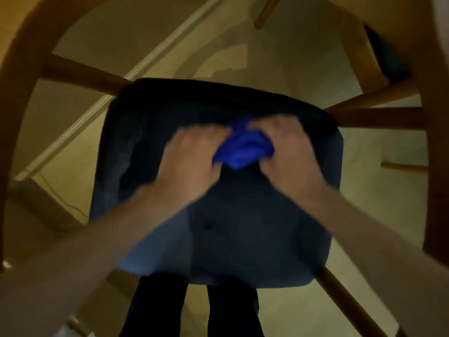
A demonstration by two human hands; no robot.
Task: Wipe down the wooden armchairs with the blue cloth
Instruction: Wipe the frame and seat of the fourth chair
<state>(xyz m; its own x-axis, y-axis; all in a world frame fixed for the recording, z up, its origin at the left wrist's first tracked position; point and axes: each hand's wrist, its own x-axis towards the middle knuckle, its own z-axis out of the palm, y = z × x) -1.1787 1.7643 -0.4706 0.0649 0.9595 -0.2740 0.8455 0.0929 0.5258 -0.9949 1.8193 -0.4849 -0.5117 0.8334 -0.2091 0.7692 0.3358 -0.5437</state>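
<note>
**Blue cloth bunched between both hands over the chair seat**

Blue cloth (243,148) sits crumpled in a wad above the dark upholstered seat cushion (233,227) of a wooden armchair (17,98). The left hand (192,161) grips its left side with fingers curled in; the right hand (289,152) grips its right side the same way, so the wad is pinched between the two. Both hands are motion-blurred, and whether the cloth touches the cushion cannot be told. Curved wooden arms frame the seat on either side, with spindles running in to it. Below the cushion's near edge, two dark trouser legs (158,307) stand on the pale floor (291,57).
</note>
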